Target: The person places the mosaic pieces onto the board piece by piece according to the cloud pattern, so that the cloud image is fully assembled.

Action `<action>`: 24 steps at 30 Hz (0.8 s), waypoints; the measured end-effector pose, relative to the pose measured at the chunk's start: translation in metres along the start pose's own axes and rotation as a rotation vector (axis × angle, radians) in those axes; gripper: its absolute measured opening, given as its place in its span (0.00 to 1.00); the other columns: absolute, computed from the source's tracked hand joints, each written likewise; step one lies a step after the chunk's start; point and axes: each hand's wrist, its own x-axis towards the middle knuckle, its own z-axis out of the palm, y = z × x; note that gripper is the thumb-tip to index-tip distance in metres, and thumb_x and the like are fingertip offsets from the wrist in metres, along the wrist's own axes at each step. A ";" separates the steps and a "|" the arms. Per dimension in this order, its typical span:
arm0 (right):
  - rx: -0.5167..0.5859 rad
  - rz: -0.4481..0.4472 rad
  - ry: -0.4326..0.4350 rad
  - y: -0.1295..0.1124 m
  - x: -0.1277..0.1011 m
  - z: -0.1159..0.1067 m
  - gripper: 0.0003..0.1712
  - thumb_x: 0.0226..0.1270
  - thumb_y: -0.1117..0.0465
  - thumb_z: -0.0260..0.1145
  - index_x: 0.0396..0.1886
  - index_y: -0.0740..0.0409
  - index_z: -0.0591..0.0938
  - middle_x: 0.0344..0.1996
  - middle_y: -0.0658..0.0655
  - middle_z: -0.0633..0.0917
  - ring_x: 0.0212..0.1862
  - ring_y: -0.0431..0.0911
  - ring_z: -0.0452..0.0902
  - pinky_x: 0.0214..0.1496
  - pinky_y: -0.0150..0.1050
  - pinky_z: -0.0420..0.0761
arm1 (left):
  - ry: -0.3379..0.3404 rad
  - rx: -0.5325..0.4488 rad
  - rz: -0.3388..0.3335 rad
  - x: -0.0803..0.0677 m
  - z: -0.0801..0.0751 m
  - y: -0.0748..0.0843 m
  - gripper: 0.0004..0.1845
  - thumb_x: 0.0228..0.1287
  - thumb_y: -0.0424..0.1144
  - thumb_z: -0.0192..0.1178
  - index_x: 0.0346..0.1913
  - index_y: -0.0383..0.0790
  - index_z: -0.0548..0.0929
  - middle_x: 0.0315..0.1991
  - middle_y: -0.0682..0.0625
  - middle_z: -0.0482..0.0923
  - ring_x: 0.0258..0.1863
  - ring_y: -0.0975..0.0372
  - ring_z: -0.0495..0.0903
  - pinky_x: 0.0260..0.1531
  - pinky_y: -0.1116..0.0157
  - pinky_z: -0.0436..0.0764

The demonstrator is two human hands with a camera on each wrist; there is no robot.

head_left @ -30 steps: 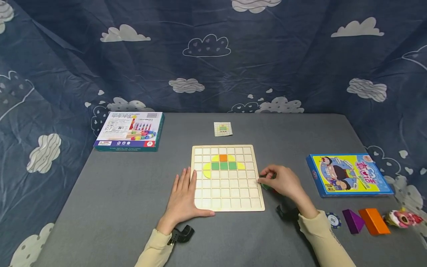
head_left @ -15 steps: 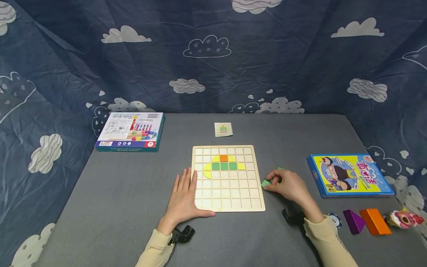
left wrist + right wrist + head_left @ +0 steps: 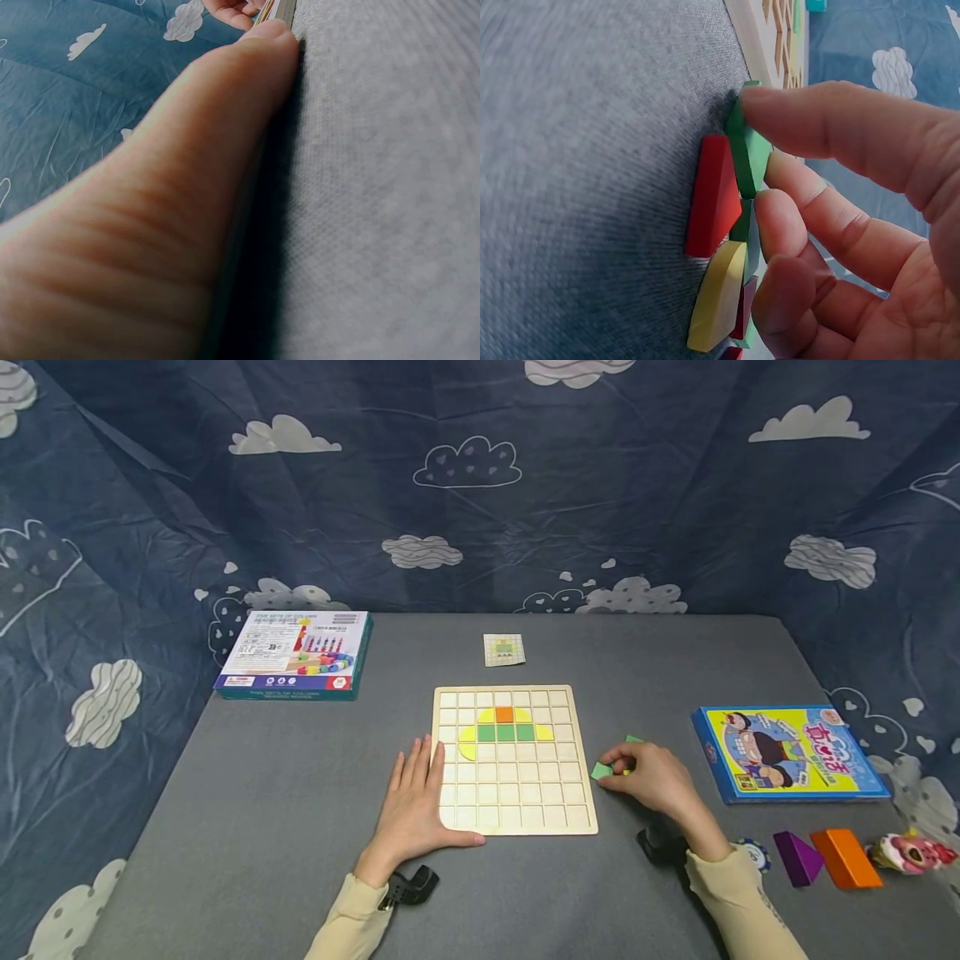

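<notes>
From my head cam, the left hand [image 3: 412, 806] lies fingers straight along the grid board's [image 3: 525, 785] near-left corner, while my right hand [image 3: 660, 781] pinches a green piece [image 3: 602, 771] just off the board's right edge, with a blue box [image 3: 791, 753], purple block [image 3: 797, 858] and orange block [image 3: 847, 858] further right on the surface [image 3: 540, 902]. Left wrist cam's mostly thumb, blocking nearly all the board. Right wrist cam's got a red piece [image 3: 714, 199] crowding the green one, plus a yellow piece [image 3: 718, 296] near it.

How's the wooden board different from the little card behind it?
The wooden board is much bigger than the card. The left hand touches the board, but no hand touches the card. The board holds coloured tiles, while the card has a flat picture. Both look squarish and show grid lines with green and yellow.
</notes>
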 end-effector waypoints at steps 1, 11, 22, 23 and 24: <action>0.001 -0.003 -0.002 0.000 0.000 0.000 0.14 0.47 0.55 0.76 0.33 0.54 0.86 0.24 0.47 0.78 0.26 0.42 0.68 0.26 0.38 0.64 | 0.000 -0.001 0.001 0.000 0.000 0.000 0.75 0.29 0.80 0.62 0.74 0.30 0.47 0.73 0.34 0.43 0.73 0.47 0.39 0.68 0.50 0.40; -0.022 -0.001 0.001 0.000 -0.001 -0.001 0.13 0.47 0.55 0.76 0.33 0.55 0.87 0.26 0.48 0.78 0.27 0.43 0.69 0.26 0.38 0.65 | 0.001 -0.007 0.000 0.001 0.000 0.000 0.75 0.29 0.80 0.62 0.73 0.30 0.47 0.73 0.34 0.43 0.72 0.47 0.39 0.68 0.49 0.39; -0.059 -0.061 0.035 -0.002 -0.005 0.000 0.12 0.46 0.58 0.77 0.30 0.53 0.83 0.27 0.50 0.79 0.29 0.44 0.69 0.27 0.39 0.66 | -0.013 -0.007 -0.008 0.000 -0.001 0.001 0.75 0.29 0.80 0.62 0.74 0.31 0.46 0.73 0.34 0.42 0.73 0.48 0.38 0.68 0.51 0.38; -0.057 -0.063 0.036 -0.003 -0.006 0.000 0.12 0.46 0.58 0.77 0.30 0.53 0.83 0.27 0.50 0.79 0.28 0.44 0.70 0.27 0.39 0.66 | -0.017 -0.006 -0.012 0.000 -0.001 0.001 0.75 0.29 0.80 0.61 0.74 0.31 0.45 0.73 0.35 0.41 0.73 0.48 0.37 0.68 0.51 0.37; -0.054 -0.066 0.037 -0.003 -0.006 0.001 0.12 0.47 0.58 0.77 0.30 0.53 0.82 0.27 0.50 0.79 0.28 0.43 0.70 0.27 0.39 0.66 | -0.015 -0.007 -0.012 0.000 -0.001 0.000 0.75 0.29 0.80 0.62 0.74 0.31 0.45 0.73 0.35 0.42 0.73 0.48 0.37 0.68 0.51 0.37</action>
